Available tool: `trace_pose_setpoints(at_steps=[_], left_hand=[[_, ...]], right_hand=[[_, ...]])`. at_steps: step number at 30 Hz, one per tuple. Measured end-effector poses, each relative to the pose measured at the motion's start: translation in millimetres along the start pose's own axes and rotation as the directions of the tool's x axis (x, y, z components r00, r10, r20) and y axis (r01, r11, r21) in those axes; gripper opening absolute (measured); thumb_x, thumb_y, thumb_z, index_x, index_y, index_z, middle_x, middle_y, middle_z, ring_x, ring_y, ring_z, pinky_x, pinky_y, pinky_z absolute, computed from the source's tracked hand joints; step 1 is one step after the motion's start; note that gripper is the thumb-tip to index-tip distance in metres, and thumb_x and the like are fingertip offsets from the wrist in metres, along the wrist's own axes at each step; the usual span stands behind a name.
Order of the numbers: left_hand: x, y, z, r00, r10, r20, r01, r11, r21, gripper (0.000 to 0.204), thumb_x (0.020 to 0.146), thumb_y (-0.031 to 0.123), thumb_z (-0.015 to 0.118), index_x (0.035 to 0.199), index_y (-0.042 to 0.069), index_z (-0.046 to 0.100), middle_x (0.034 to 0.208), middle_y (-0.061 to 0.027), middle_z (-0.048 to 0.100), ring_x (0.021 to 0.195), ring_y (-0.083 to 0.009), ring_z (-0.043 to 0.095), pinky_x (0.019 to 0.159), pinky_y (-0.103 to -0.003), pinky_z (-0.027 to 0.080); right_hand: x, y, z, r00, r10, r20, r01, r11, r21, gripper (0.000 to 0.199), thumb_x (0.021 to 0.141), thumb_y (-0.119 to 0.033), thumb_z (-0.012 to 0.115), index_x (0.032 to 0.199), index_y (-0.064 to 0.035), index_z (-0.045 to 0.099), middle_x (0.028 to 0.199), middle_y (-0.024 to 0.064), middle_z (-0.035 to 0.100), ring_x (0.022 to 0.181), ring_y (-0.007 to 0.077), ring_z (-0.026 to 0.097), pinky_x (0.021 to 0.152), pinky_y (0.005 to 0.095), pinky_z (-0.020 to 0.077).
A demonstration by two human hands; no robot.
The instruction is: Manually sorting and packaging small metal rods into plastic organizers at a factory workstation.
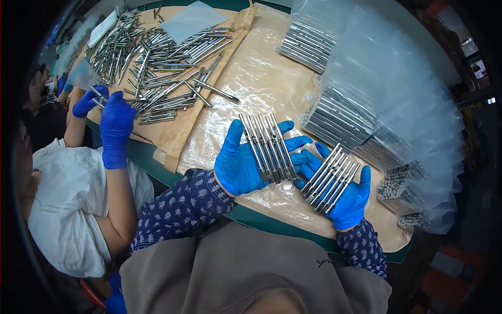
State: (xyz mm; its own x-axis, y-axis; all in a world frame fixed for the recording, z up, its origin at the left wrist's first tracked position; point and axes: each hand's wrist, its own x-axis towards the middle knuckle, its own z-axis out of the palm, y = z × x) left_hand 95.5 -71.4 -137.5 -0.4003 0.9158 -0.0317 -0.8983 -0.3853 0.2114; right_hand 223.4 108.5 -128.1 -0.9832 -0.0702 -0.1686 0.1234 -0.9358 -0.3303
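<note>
Green counter [251,215], spread with glossy brown sheeting [259,63]. Left hand [238,166]: palm up, grip loosely spread, thumb raised; first row of metal rods [268,149] resting across it, far ends leaning left. Right hand [349,201]: palm up, likewise unclosed; second row of metal rods [330,179], far ends leaning right. Near ends converge. Bundled rods [339,119]: beyond, right hand nearer. Loose rods [162,97]: far left, left hand nearer. Co-worker's gloved hand [116,125]: beside these.

Glossy metal rods [269,148], shiny crinkled plastic sheeting [250,58]
</note>
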Motion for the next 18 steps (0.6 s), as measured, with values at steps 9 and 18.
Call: trace_pose_setpoints(at_steps=[9,18], left_hand=[[-8.2,2.8,6.3,0.995,0.014,0.099,-0.023,0.996,0.09,0.114,0.065,0.079,0.05,0.143,0.005,0.01,0.143,-0.0281,0.019,0.132,-0.0422,0.022,0.105,-0.057,0.023],[1.2,-1.7,3.6,0.995,-0.074,0.071,0.066,0.992,0.105,0.107,0.072,0.074,0.047,0.143,0.006,0.006,0.144,-0.0305,0.012,0.131,-0.0463,0.02,0.106,-0.056,0.02]], right_hand=[[-2.0,-0.5,0.2,1.0,-0.007,-0.01,0.007,0.997,0.081,0.096,0.079,-0.066,0.041,0.143,-0.0019,0.008,0.146,0.0254,0.012,0.134,0.0399,0.018,0.108,0.056,0.0152],[-3.2,-0.6,-8.3,0.999,-0.025,-0.025,0.027,0.998,0.056,0.094,0.081,-0.063,0.043,0.143,-0.001,0.008,0.144,0.0291,0.013,0.133,0.0424,0.018,0.109,0.054,0.0157]])
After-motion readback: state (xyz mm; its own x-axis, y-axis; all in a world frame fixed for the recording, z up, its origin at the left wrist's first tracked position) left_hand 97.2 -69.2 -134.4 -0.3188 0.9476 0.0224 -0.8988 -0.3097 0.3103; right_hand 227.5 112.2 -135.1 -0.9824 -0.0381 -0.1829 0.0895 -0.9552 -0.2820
